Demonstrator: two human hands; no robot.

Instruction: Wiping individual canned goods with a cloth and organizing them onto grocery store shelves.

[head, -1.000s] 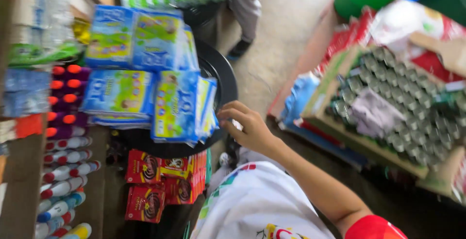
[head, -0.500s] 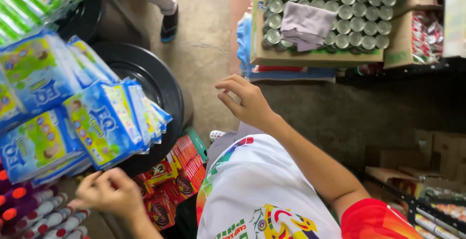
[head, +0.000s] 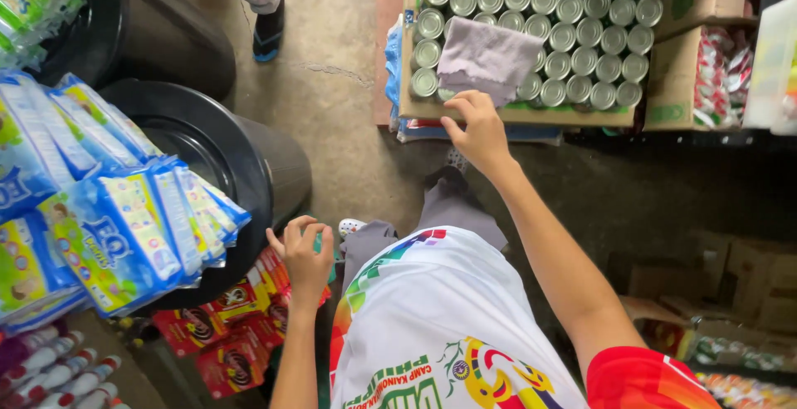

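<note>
Reaching toward the upper middle of the frame, a person's right hand rests its fingertips on the lower edge of a grey cloth that lies crumpled over rows of silver-topped cans packed in an open cardboard tray. The fingers are curled down onto the cloth's hem and the tray's near rim, but the grip is not visibly closed around anything; the cloth sits flat on the can tops and has not been lifted. The left hand, low in the centre-left of the frame, hangs with fingers loosely bent and holds nothing, hovering just above red snack packets stacked at the lower left and close to the wall of a black plastic drum. Blue-and-white sachet packs hang in a bunch at the left edge, overlapping the drum's mouth, and small bottles with coloured caps show in the bottom left corner. Another person's lower leg and dark shoe stand on the concrete floor at the top. Judged from how things lie, the work with the cloth is only at its start: contact is made, the cloth is neither gathered nor raised, and the cans beneath it remain covered in part. Further cardboard boxes sit at the upper right.
</note>
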